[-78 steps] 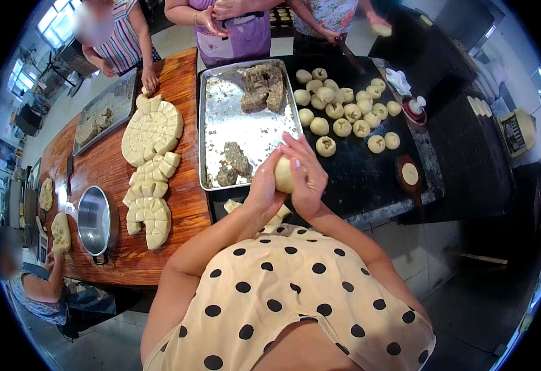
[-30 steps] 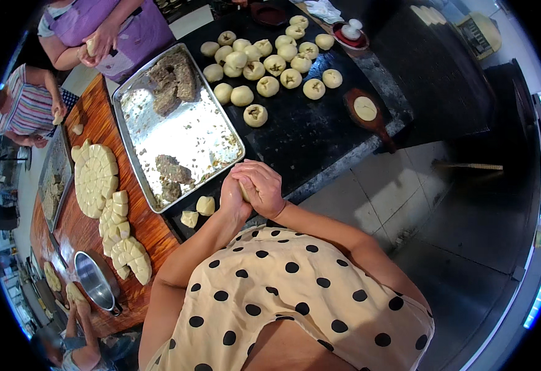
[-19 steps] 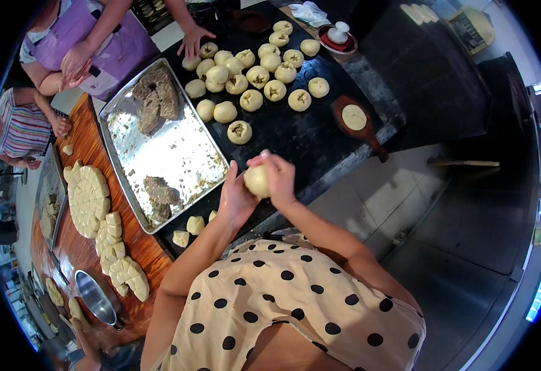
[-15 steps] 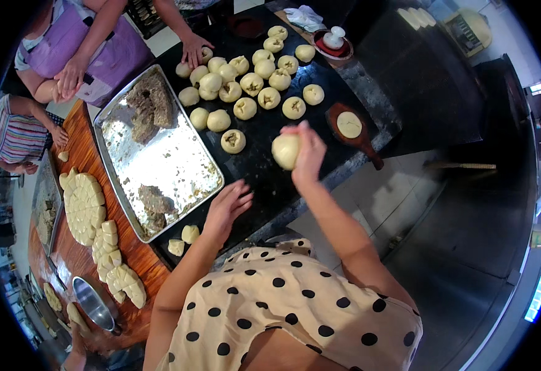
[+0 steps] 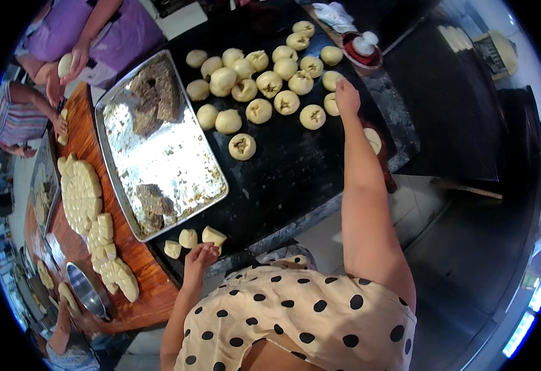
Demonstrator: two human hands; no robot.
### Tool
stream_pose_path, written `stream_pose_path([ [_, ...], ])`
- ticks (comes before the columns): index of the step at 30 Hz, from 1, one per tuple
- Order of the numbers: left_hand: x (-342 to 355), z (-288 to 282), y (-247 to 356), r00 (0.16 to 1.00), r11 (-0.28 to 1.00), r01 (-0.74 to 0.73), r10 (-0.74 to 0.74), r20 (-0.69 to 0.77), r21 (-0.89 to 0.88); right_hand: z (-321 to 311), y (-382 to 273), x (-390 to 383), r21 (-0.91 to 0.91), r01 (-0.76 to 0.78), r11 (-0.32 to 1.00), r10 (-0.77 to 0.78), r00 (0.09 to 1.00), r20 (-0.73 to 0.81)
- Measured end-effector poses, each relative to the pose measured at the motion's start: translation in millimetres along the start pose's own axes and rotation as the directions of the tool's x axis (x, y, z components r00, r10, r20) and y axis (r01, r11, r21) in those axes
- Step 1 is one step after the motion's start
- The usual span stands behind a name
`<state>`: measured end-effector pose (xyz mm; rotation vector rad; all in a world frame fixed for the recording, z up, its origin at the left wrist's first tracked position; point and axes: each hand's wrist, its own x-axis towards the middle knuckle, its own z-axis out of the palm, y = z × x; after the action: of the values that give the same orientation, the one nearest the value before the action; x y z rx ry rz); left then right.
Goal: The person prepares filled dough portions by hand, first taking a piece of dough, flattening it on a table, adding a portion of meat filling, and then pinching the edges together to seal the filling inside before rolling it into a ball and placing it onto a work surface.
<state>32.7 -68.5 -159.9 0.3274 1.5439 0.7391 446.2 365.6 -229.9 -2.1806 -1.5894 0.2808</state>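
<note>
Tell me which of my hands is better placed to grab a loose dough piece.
Likely the left hand: it's at the loose dough pieces, while the right hand is by the round buns.

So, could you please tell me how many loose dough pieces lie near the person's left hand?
3: the left piece and middle piece lie beside the metal tray's near edge; the right piece is nearest the left hand, which may hide more.

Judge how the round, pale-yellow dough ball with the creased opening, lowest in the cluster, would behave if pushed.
The dough ball would probably dent, given its soft-looking creases. Its rounded sides suggest it could roll. Brown filling visible at the top might spill if tipped.
</note>
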Motion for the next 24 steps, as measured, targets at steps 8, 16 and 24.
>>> stream_pose_path([
  [8, 30.9, -25.7, -38.6, 0.948, 0.934, -0.29, 0.31, -0.071, 0.209, 5.4, -44.8, -282.8, 0.634, 0.167, 0.755, -0.545, 0.697, 0.466],
  [16, 22.0, -54.4, -32.6, 0.803, 0.535, -0.434, 0.595, 0.041, 0.725, 37.6, -122.0, -431.0, 0.627, 0.442, 0.642, -0.759, 0.25, 0.601],
  [24, 19.0, -54.2, -59.0, 0.698, 0.219, -0.58, 0.63, 0.34, 0.785, 64.3, -150.7, -408.5, 0.595, 0.767, 0.241, -0.84, -0.143, 0.524],
])
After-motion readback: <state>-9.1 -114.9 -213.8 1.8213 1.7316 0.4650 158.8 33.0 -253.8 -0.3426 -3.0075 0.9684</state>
